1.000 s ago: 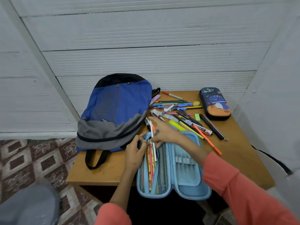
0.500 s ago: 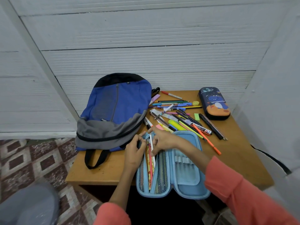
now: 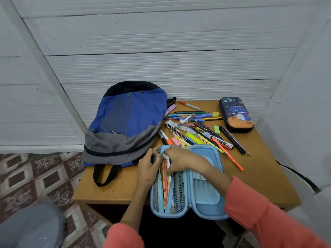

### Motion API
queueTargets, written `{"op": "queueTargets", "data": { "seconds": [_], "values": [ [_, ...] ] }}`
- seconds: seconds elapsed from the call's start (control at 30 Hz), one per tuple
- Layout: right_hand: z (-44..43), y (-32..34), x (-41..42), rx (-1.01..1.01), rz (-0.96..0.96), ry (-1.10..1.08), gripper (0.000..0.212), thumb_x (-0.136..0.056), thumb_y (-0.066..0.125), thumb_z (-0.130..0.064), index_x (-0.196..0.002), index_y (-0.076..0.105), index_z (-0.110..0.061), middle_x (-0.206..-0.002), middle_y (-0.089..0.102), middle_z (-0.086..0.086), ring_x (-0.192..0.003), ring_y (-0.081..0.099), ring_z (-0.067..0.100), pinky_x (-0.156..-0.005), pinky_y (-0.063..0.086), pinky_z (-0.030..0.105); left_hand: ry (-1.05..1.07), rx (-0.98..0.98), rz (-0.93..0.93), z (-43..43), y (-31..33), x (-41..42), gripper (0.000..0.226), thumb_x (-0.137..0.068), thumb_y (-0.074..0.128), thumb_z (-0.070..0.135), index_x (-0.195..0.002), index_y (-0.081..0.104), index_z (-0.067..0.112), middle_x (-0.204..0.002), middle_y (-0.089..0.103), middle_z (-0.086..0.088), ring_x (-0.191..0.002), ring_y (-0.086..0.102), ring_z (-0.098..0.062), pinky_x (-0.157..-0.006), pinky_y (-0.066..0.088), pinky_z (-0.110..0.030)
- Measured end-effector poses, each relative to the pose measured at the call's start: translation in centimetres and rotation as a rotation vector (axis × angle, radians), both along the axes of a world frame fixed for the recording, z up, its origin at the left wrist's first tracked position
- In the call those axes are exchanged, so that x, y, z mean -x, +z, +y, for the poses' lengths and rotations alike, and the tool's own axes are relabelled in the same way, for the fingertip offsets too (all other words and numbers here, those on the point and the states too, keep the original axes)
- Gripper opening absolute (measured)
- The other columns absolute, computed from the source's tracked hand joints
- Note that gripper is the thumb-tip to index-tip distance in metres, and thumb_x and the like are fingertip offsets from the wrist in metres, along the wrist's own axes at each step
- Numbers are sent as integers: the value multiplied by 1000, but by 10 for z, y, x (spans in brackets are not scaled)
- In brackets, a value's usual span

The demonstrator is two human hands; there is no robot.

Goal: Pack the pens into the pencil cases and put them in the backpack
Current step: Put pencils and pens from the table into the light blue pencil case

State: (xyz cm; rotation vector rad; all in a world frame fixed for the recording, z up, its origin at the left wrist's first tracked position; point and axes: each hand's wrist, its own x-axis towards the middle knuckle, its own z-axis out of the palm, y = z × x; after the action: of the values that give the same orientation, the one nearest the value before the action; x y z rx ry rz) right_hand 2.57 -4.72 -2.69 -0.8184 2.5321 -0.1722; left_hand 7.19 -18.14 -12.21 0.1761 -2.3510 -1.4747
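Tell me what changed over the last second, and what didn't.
The right hand came toward the person, sliding the white pen it holds down into the left mesh pocket of the open light blue pencil case; earlier that pen stuck out past the far end. The left hand still grips the case's far left edge. The blue and grey backpack, loose pens and dark blue pencil case stayed put.

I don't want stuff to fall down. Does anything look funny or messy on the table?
Yes. The open light blue pencil case sticks out over the table's near edge, so it could tip off. Behind it, loose pens lie crisscrossed in a heap, not yet packed.
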Motion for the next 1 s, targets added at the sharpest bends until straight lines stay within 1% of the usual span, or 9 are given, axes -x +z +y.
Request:
{"op": "queueTargets", "data": {
  "seconds": [0.1,0.17,0.27,0.4,0.47,0.53,0.6,0.9,1.0],
  "values": [
    [2,-3,0,82,84,-56,43,-87,65,-34,-123,56,-12,-125,44,11,-116,48,29,-88,45,41,-1,-16,1,0,-1,-1,17,-95,57,15,-80,51,8,-125,63,16,-79,56,4,-72,51,-29],
    [5,-6,1,116,122,-82,38,-86,64,-24,-123,57,-16,-124,45,10,-114,50,29,-86,45,40,0,-16,1,0,0,-1,18,-95,57,15,-80,50,8,-124,63,16,-78,56,4,-69,50,-26],
    [9,-11,0,148,106,-111,45,-83,65,-15,-125,50,-22,-123,47,7,-113,49,27,-76,41,35,-1,-4,-5,1,0,-1,18,-95,57,14,-80,51,7,-124,62,17,-77,57,10,-67,46,-14],
    [9,-13,-2,165,115,-140,53,-83,66,-21,-131,44,-18,-127,47,8,-118,46,28,-77,39,36,0,-5,-21,1,1,-1,18,-95,56,14,-80,51,7,-124,62,18,-78,57,14,-68,44,-11],
    [9,-13,-4,175,102,-135,56,-84,66,-29,-133,42,-18,-130,46,8,-121,44,27,-80,39,36,-1,-5,-17,1,1,-1,17,-95,56,14,-80,51,8,-123,61,20,-77,57,11,-69,45,-13],
    [8,-14,-5,169,81,-128,59,-83,68,-33,-134,41,-19,-134,45,7,-124,42,26,-84,40,38,-5,-13,-13,1,0,-1,18,-95,56,15,-80,50,9,-122,62,21,-76,54,6,-70,48,-22],
    [7,-16,-5,170,62,-140,62,-81,70,-31,-135,41,-20,-136,44,7,-125,42,26,-87,42,40,-5,-8,-12,1,1,-1,18,-95,56,15,-79,50,10,-125,62,18,-76,54,5,-70,49,-27],
    [9,-15,3,224,-64,-193,74,-75,81,-25,-137,41,-25,-134,48,4,-120,50,25,-96,45,43,-9,10,-18,1,3,-2,18,-95,56,16,-80,50,10,-127,61,17,-79,58,5,-74,51,-32],
    [10,-13,3,252,-84,-202,74,-74,82,-22,-136,43,-23,-124,54,4,-113,55,25,-93,48,43,-1,14,-16,2,3,-1,18,-95,57,17,-81,49,9,-128,62,16,-77,60,-4,-73,52,-37]
  ]
}}
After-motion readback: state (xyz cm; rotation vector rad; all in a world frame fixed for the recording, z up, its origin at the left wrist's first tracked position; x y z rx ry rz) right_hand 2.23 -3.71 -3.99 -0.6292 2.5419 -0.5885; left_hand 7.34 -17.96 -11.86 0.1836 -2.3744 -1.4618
